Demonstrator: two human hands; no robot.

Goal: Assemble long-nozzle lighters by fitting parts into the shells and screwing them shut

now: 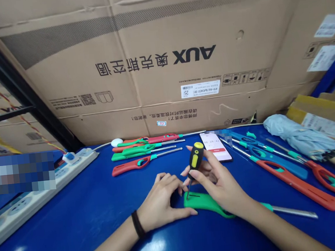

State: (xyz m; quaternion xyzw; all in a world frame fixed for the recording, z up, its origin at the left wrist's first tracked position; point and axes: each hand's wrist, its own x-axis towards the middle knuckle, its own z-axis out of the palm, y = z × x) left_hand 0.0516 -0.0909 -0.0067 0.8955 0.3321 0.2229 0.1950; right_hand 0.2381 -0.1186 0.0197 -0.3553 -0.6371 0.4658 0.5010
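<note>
A green long-nozzle lighter (203, 201) lies on the blue table (89, 212) in front of me, its metal tube pointing right. My right hand (220, 185) is closed round a black and yellow screwdriver (195, 159), held upright with its tip on the lighter's left end. My left hand (160, 203) rests curled on the table against that same end, thumb along the lighter's edge, steadying it. A black band circles my left wrist.
Several red and green lighters (142, 151) lie at the back centre, and more red and blue ones (290, 171) at the right. A phone (216, 146) lies behind the screwdriver. A folded umbrella (302, 138) is far right, a white power strip (29, 198) at left, and cardboard boxes (161, 63) stand behind.
</note>
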